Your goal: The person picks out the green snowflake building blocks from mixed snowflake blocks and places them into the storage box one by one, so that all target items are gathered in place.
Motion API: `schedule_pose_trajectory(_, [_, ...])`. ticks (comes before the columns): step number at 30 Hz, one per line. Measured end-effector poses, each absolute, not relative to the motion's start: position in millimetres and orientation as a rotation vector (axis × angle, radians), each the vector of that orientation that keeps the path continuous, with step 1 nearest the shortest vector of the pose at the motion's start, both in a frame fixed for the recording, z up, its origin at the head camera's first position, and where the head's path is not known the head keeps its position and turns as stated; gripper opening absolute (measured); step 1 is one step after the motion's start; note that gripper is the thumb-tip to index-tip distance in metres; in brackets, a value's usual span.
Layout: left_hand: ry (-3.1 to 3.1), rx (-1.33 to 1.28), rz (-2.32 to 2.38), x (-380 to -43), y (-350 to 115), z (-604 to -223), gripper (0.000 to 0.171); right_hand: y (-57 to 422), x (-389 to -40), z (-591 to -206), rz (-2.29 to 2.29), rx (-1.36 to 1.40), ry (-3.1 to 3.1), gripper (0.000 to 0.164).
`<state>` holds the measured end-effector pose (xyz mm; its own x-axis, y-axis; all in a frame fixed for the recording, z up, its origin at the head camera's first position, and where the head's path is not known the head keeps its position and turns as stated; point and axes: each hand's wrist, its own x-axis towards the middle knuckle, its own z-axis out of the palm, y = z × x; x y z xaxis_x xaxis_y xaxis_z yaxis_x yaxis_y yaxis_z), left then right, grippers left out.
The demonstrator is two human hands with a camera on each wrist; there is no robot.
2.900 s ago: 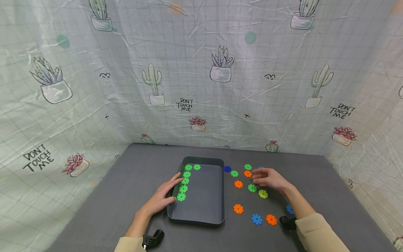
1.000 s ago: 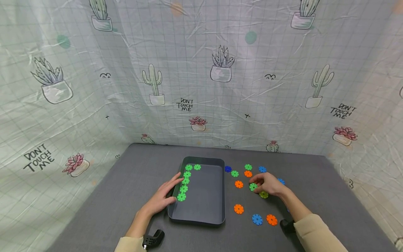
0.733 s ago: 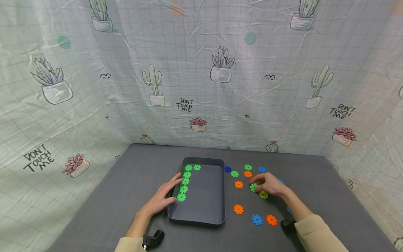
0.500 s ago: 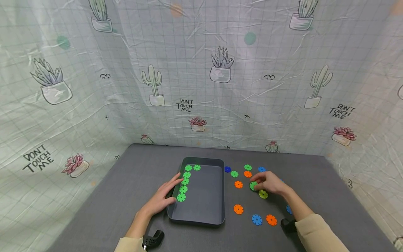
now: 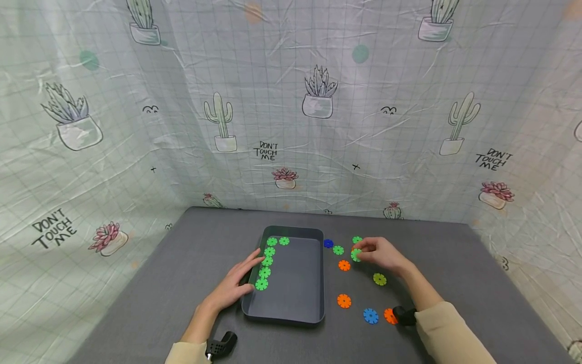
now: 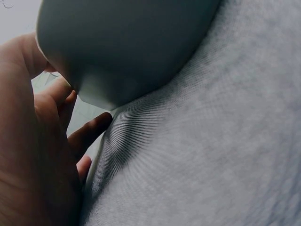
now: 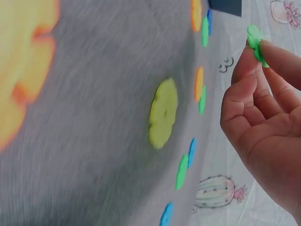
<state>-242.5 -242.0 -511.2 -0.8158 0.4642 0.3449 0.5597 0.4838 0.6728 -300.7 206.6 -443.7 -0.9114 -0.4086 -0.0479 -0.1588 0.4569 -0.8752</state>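
Note:
My right hand (image 5: 382, 253) pinches a green notched plastic disc (image 5: 356, 256) between thumb and fingertips, raised above the table to the right of the tray. Seen from the right wrist, that disc (image 7: 254, 37) stands nearly edge-on between thumb and index finger. My left hand (image 5: 231, 284) lies along the left side of a dark rectangular tray (image 5: 297, 283), thumb and extended fingers touching its rim. Inside the tray, several green discs (image 5: 264, 272) form a column down the left, with one more (image 5: 284, 241) beside the top. In the left wrist view the tray's wall (image 6: 127, 52) fills the upper part.
Loose discs lie right of the tray: orange (image 5: 344, 301), light blue (image 5: 371, 316), yellow-green (image 5: 379, 279), dark blue (image 5: 328, 243) and green (image 5: 338, 250). Another orange disc (image 5: 390, 316) is partly behind the right wrist's black camera (image 5: 404, 316). A cactus-print curtain (image 5: 364, 167) surrounds the table.
My right hand has taken the green disc near the yellow-green one, lifted it, and carried it left and toward the back. My left hand and the tray have stayed put.

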Motion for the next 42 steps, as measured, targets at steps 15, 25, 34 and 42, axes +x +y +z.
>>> schedule_pose_trajectory(15, [-2.59, -0.923, -1.259, -244, -243, -513, 0.069, 152, -311, -433, -1.676, -0.34, 2.325, 0.037])
schedule_pose_trajectory(25, [-2.591, -0.926, -1.254, -244, -244, -514, 0.069, 115, -319, -430, -1.736, -0.386, 2.28, 0.035])
schedule_pose_trajectory(34, [-2.575, -0.936, -1.272, -244, -244, -515, 0.07, 92, -323, -425, -1.757, -0.332, 2.25, 0.039])
schedule_pose_trajectory(42, [-2.597, -0.912, -1.286, -245, -244, -514, 0.071, 70, -326, -423, -1.812, -0.304, 2.196, 0.034])
